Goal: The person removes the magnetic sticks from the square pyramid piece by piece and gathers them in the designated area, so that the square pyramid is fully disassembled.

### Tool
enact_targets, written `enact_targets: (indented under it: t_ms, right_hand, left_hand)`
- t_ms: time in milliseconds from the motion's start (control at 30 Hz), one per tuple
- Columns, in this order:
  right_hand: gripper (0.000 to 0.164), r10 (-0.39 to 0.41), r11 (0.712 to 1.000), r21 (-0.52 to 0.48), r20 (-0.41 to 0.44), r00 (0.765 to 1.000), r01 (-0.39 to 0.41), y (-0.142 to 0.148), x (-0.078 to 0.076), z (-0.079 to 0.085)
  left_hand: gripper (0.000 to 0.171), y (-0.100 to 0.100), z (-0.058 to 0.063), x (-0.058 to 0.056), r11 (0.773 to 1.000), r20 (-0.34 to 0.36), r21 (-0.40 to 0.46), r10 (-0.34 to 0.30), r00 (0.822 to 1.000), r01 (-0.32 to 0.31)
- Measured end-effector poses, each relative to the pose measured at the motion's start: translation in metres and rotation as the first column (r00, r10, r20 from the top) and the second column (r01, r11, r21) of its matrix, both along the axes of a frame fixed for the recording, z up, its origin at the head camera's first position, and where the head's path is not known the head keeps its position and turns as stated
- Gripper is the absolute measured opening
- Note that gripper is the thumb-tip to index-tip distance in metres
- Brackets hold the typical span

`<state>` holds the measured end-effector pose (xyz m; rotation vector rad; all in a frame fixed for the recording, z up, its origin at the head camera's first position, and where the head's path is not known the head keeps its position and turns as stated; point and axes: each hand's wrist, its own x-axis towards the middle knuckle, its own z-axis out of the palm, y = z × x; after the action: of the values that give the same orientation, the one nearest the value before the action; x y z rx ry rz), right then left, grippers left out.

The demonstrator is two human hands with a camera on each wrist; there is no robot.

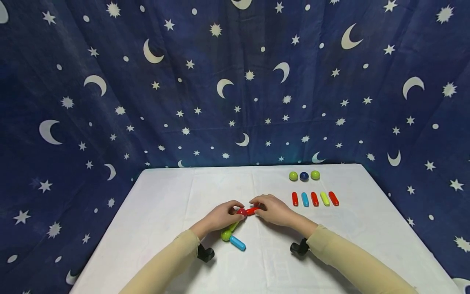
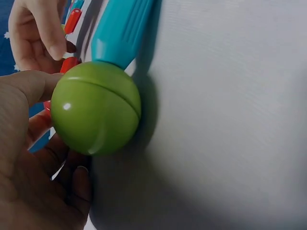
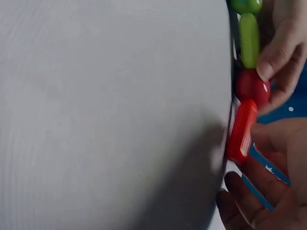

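Note:
My left hand pinches a red ball between thumb and fingers. A red rod joins that ball, and my right hand holds its free end, thumb on the near side and fingertips at the tip. From the red ball's other side a yellow-green rod leads to a green ball, which shows large beside my left palm in the left wrist view. A blue rod sticks out from the green ball toward the near right, close over the white table.
At the back right stand two green balls with a dark blue ball between them. In front of them several loose rods lie in a row, red, blue and yellow. A star-and-moon curtain surrounds the table's back and sides.

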<state>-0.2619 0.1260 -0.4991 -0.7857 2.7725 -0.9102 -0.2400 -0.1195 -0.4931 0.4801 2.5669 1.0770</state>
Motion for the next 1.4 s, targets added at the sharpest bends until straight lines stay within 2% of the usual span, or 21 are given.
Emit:
enact_targets:
  t_ms: [200,467,833,1100,1200,1333,1400]
  right_hand:
    - [0.026,-0.018,1.0,0.016,-0.042,0.999,0.018,-0.006,-0.001,-0.008]
    - [0.023,0.035,0.998,0.05,-0.071,0.997,-0.032,-0.008,0.001,-0.008]
    - [0.02,-0.005,0.997,0.073,0.035,0.999,0.002,-0.013,0.01,-0.003]
    - [0.017,0.015,0.998,0.063,0.078,0.997,-0.02,-0.012,0.009,-0.004]
    - [0.013,0.016,1.0,0.019,0.122,0.992,-0.018,-0.01,0.008,-0.002]
    - [0.01,0.014,0.994,-0.107,0.202,0.979,0.008,0.0,0.007,0.002]
    - [0.015,0.014,0.985,-0.169,0.241,0.971,0.028,0.007,0.006,0.007]
  left_hand:
    - [0.026,0.004,-0.001,-0.005,1.0,0.008,-0.013,-0.014,1.0,0.014]
    - [0.026,0.003,0.002,-0.007,1.0,0.027,-0.009,-0.014,1.0,0.014]
    - [0.025,0.003,0.001,-0.006,1.0,0.031,-0.005,0.001,1.0,-0.001]
    - [0.024,0.004,0.002,-0.006,1.0,0.033,-0.018,-0.004,0.999,0.005]
    - [0.023,0.004,0.003,-0.005,1.0,0.032,-0.025,-0.006,0.999,0.007]
    - [0.024,0.004,0.003,-0.005,1.0,0.028,-0.023,-0.008,1.0,0.008]
    - [0.024,0.003,0.002,-0.005,1.0,0.027,-0.024,-0.006,1.0,0.007]
